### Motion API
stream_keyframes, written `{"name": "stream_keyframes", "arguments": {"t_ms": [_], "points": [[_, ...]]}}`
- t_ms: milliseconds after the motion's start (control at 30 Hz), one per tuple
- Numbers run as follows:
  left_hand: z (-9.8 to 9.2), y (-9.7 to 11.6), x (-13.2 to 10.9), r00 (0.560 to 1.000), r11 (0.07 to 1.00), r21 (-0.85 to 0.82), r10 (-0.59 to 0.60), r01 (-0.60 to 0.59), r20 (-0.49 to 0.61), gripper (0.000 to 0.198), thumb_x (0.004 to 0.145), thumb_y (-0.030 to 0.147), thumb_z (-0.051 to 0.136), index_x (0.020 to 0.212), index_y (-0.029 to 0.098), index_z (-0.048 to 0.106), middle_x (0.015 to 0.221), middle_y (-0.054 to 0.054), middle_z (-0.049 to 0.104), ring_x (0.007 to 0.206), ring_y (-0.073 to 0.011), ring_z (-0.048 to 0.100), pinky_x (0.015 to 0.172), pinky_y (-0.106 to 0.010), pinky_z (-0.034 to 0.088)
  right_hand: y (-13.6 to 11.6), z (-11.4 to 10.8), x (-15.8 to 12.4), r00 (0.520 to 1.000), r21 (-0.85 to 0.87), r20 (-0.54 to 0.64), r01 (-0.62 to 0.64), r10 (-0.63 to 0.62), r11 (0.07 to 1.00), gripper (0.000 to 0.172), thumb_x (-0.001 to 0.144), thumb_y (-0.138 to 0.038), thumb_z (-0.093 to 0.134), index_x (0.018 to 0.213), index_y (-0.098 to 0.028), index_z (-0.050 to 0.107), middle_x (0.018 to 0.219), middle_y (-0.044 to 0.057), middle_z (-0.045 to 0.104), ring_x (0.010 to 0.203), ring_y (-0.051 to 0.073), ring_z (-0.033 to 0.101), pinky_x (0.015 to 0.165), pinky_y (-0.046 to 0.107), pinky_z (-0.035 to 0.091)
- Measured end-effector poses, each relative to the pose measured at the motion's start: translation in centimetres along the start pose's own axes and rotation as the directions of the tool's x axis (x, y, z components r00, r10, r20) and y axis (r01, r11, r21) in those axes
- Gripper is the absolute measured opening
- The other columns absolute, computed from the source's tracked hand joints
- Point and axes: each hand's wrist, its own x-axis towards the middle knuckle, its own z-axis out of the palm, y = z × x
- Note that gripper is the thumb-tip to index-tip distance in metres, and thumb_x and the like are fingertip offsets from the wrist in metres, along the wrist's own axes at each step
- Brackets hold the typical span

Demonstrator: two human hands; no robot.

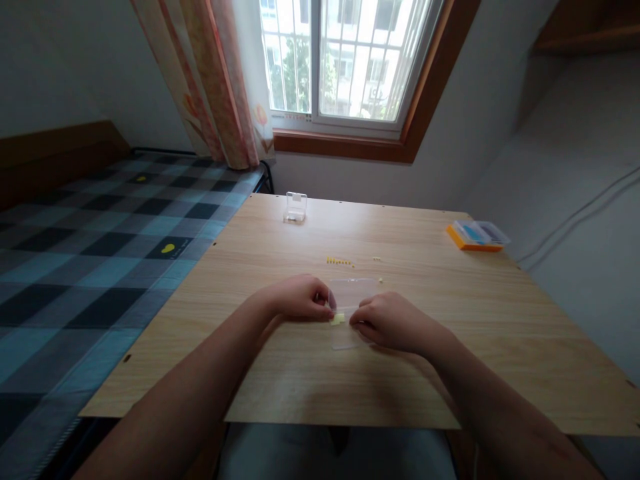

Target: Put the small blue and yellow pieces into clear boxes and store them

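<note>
A clear, flat plastic plate (354, 289) lies on the table between my hands. On it, near its middle, sits a small group of pale yellow pieces (339, 319). My left hand (306, 297) is closed at the plate's left edge, with thumb and fingertips on the edge beside those pieces. From the right, my right hand (389, 321) rests over the plate, its fingers curled and pinched together just right of the pieces. Whatever its fingertips hold is too small or hidden to make out. Beyond the plate, tiny deeper-yellow pieces (340, 261) are laid out in rows.
Small pale bits (377, 259) lie right of the rows, and one pale piece (381, 281) is by the plate's far right corner. An open clear box (295, 212) stands at the back left. An orange case (475, 239) sits near the right edge. A bed (150, 220) adjoins on the left.
</note>
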Motion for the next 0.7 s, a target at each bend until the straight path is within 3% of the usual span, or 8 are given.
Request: {"name": "stream_keyframes", "arguments": {"t_ms": [400, 533, 633, 700], "points": [[0.0, -0.1, 0.0, 1.000, 1.000, -0.013, 0.012, -0.012, -0.006, 0.032, 0.079, 0.042, 0.068, 0.100, 0.021, 0.081, 0.060, 0.003, 0.059, 0.056, -0.0119, 0.048, 0.053, -0.025, 0.030, 0.0, 0.1, 0.1, 0.999, 0.010, -0.035, -0.014, 0.015, 1.000, 0.025, 0.096, -0.020, 0.052, 0.094, -0.020, 0.077, 0.086, 0.005, 0.075, 0.071, 0.014, 0.061, 0.065, 0.026, 0.035], [0.0, -0.1, 0.0, 1.000, 1.000, 0.005, 0.014, -0.014, -0.004, 0.032, 0.079, 0.042, 0.068, 0.100, 0.022, 0.081, 0.061, 0.003, 0.060, 0.057, -0.0121, 0.049, 0.054, -0.025, 0.031, 0.4, -0.3, -0.5, 0.990, 0.051, -0.129, 0.055, -0.048, 0.997, 0.025, 0.095, -0.020, 0.053, 0.096, -0.021, 0.077, 0.082, 0.004, 0.073, 0.068, 0.013, 0.060, 0.065, 0.026, 0.037], [0.0, 0.1, 0.0, 1.000, 1.000, 0.021, 0.005, -0.005, 0.007, 0.032, 0.080, 0.041, 0.066, 0.101, 0.022, 0.080, 0.063, 0.003, 0.060, 0.058, -0.0120, 0.050, 0.054, -0.025, 0.032, 0.9, -0.8, -1.1, 0.917, 0.086, -0.396, 0.096, -0.054, 0.992, 0.025, 0.096, -0.024, 0.052, 0.098, -0.020, 0.077, 0.077, 0.004, 0.071, 0.064, 0.013, 0.058, 0.064, 0.026, 0.040], [0.0, 0.1, 0.0, 1.000, 1.000, 0.014, 0.000, 0.000, 0.011, 0.032, 0.080, 0.041, 0.066, 0.100, 0.021, 0.080, 0.063, 0.003, 0.060, 0.058, -0.0120, 0.050, 0.054, -0.025, 0.032, 1.7, -1.3, -1.5, 0.797, 0.108, -0.603, 0.035, 0.038, 0.994, 0.027, 0.097, -0.027, 0.051, 0.098, -0.019, 0.076, 0.073, 0.004, 0.070, 0.061, 0.013, 0.057, 0.063, 0.027, 0.042]]}}
